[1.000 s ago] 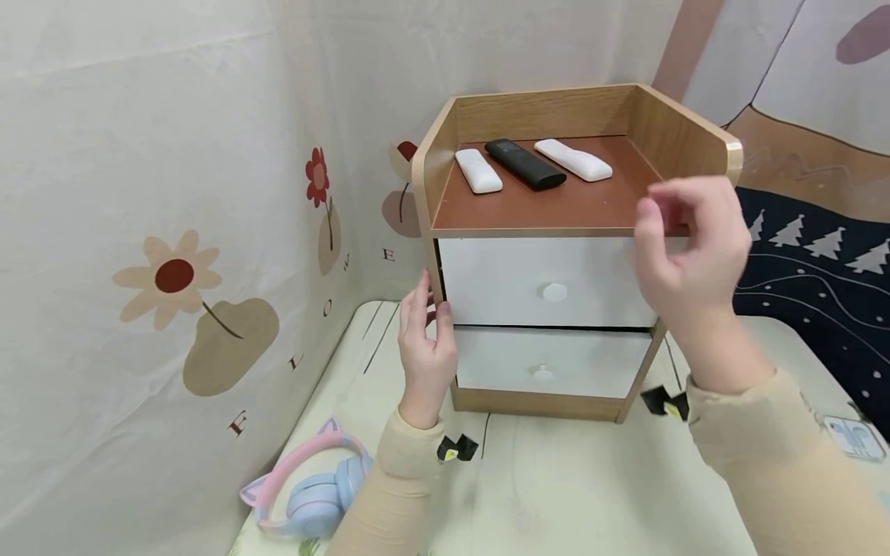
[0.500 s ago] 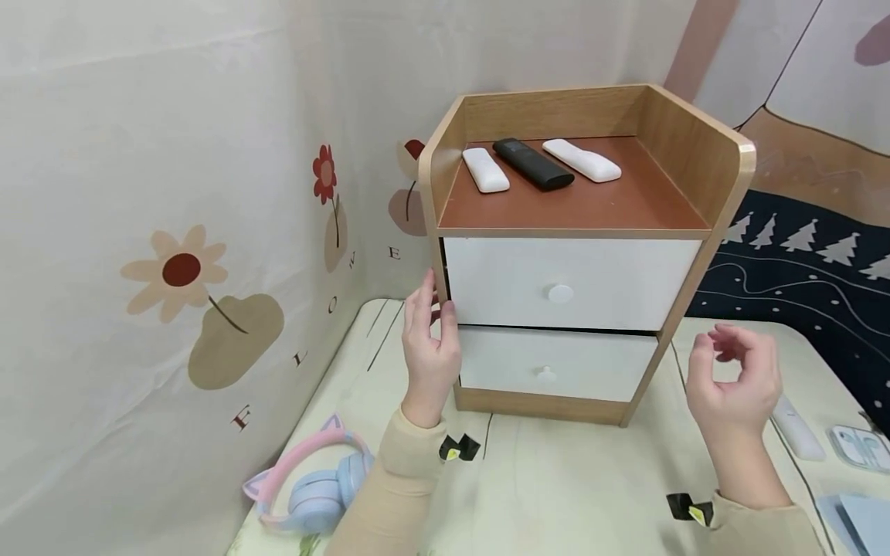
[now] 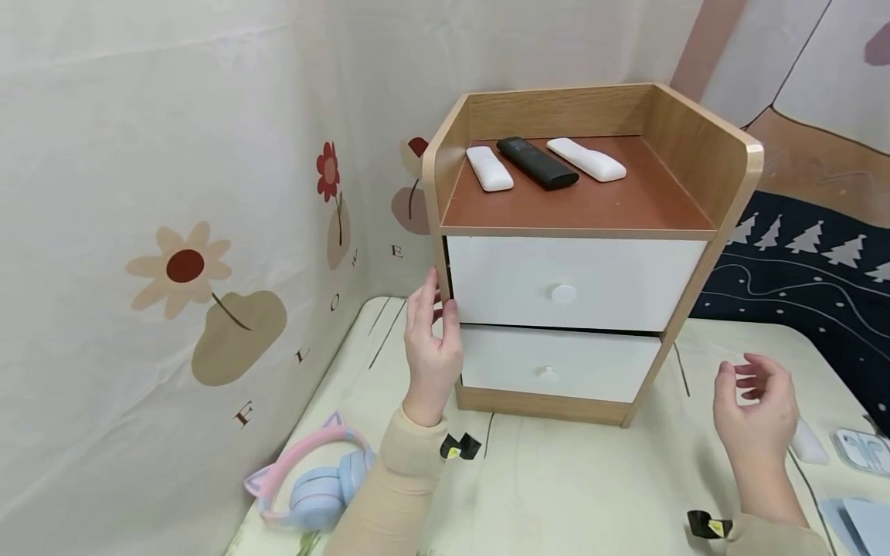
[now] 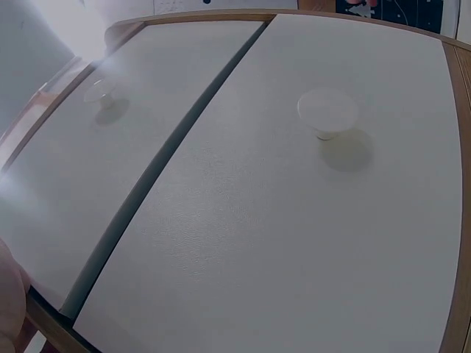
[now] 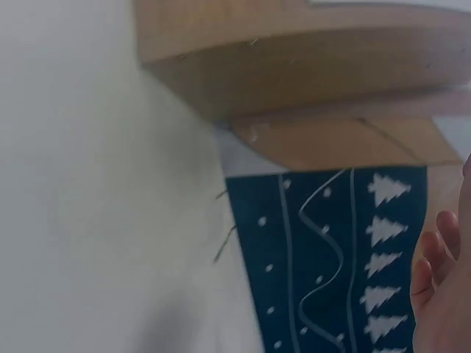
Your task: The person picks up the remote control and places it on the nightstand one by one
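A small wooden cabinet (image 3: 542, 405) with two white drawers stands on a pale covered surface. My left hand (image 3: 433, 351) touches its left side, fingers reaching up along the panel and thumb at the front edge. Close up in the left wrist view are the upper drawer (image 4: 243, 213) and lower drawer (image 4: 140, 95), each with a round white knob. Both look pushed in. Off to the cabinet's right, my right hand (image 3: 756, 409) hovers with loosely curled fingers, holding nothing. On the brown top lie a black remote control (image 3: 537, 163) and two white ones (image 3: 490, 169).
Pink and blue cat-ear headphones (image 3: 320, 483) lie at the left. Right of my right hand are a white elongated object (image 3: 809, 445), partly hidden, a rounded case-like item (image 3: 862, 450) and light-blue sheets (image 3: 865, 521). Patterned fabric (image 3: 208, 116) hangs behind and at the left.
My right hand has moved from in front of the cabinet's top right down and rightward, away from it. The left hand stays at the cabinet's side. The view shifted slightly.
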Motion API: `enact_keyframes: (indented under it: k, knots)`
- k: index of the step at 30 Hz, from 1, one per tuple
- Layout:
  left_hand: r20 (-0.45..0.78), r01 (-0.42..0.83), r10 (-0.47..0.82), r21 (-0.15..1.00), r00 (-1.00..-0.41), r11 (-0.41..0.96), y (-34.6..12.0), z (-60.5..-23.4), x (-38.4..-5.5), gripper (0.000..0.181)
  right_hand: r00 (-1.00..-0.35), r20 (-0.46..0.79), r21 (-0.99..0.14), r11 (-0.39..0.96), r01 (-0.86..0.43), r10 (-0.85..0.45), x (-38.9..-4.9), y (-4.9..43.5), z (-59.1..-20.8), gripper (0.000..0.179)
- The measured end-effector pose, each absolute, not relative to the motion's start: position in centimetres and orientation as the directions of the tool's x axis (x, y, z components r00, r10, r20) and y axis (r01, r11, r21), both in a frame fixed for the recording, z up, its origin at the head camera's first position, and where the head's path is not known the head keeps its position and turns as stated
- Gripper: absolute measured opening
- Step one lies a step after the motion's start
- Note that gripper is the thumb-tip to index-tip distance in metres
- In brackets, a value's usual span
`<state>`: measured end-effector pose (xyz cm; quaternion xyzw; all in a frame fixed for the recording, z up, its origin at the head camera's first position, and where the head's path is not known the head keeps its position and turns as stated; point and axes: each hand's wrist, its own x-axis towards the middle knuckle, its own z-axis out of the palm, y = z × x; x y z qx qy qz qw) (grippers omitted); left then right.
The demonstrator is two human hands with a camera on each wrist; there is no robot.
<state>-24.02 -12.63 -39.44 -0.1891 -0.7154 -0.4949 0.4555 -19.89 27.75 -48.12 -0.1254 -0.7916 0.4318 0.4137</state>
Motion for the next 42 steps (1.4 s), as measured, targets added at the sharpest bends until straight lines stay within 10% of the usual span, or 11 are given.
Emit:
enact_keyframes:
  k: [26, 42]
  knots:
    - [0.828, 0.718, -0.187, 0.554, -0.529, 0.422, -12.7, -39.4, -24.0, 0.054, -0.722, 0.308, -0.753, 0.623, 0.214, 0.620, -19.3, 34.0, -52.8, 0.054]
    - [0.848, 0.726, -0.181, 0.522, -0.498, 0.447, -12.6, -39.5, -24.1, 0.053, -0.675, 0.131, -0.770, 0.503, 0.392, 0.726, -19.1, 35.4, -53.9, 0.066]
